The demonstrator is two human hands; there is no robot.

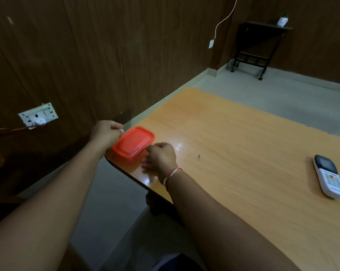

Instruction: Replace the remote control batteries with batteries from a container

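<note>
Fingers of my left hand (106, 133) pinch the far-left edge of the lid (134, 142), thumb on the rim. That red lid sits shut on the container (126, 156), so I cannot see what is inside. My right hand (161, 156) is curled against the container's near-right side, fingers gripping its edge. Container rests at the left corner of the table (233, 153). Well apart to the right lies the remote (328, 176), face up; its printing is too small to read.
</note>
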